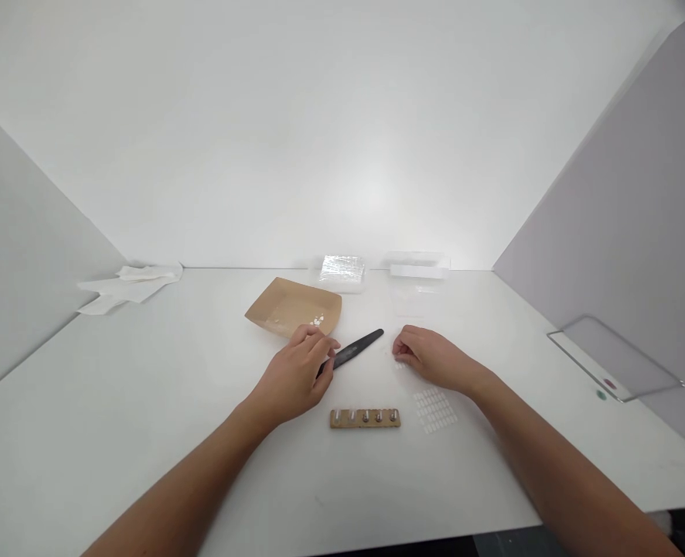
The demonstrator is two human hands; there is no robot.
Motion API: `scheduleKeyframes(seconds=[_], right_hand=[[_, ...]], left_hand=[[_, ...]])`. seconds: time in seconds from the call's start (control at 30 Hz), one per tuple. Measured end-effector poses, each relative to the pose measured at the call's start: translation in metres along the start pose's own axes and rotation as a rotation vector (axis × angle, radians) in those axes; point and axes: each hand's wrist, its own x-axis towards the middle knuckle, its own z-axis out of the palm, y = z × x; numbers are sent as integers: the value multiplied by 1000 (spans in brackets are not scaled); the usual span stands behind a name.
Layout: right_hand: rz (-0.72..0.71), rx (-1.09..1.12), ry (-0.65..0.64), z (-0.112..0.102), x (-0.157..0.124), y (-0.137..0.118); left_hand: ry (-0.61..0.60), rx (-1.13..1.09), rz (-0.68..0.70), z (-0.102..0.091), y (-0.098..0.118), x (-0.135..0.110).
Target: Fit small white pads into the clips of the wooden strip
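My left hand [299, 371] rests on the white table [145, 402] with its fingers curled over the near end of a black flat file-like tool [359, 346] that lies slanted toward the far right. My right hand [429, 357] lies just right of the tool, fingers curled down onto the table over something small and pale that I cannot make out. In front of both hands sits a small brown strip [365, 418] with several silvery studs in a row, and beside it a clear sheet of small white tabs [434, 408].
A brown paper tray [287, 305] with a few white bits lies behind my left hand. Clear plastic packs [342, 271] and a clear box [419, 271] stand at the back. Crumpled white tissue [131, 285] lies far left. A clear panel [615, 356] leans at the right wall.
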Motion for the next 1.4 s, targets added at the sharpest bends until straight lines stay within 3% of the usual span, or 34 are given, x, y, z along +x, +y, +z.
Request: scheduleKeyframes(seconds=[0.2,0.4,0.6,0.8,1.17,1.27,1.4], right_hand=[[-74,-81,10,3,-2,2],[-124,-165,90,5,-4,-1],[-87,65,115,-1,-3,-9],[-99,306,175,12,1,-13],[50,698,220,24,9,-10],[54,664,210,23,8,-12],[-17,459,260,19,5,-17]], left_hand=[[74,-8,69,-1,0,-1],[13,65,62,0,-2,0],[-72,187,161,-1,-12,2],[-77,276,75,4,-17,-2],[-57,214,-13,11,-8,-7],[-32,162,-96,16,-6,-9],[11,98,-153,20,-3,-9]])
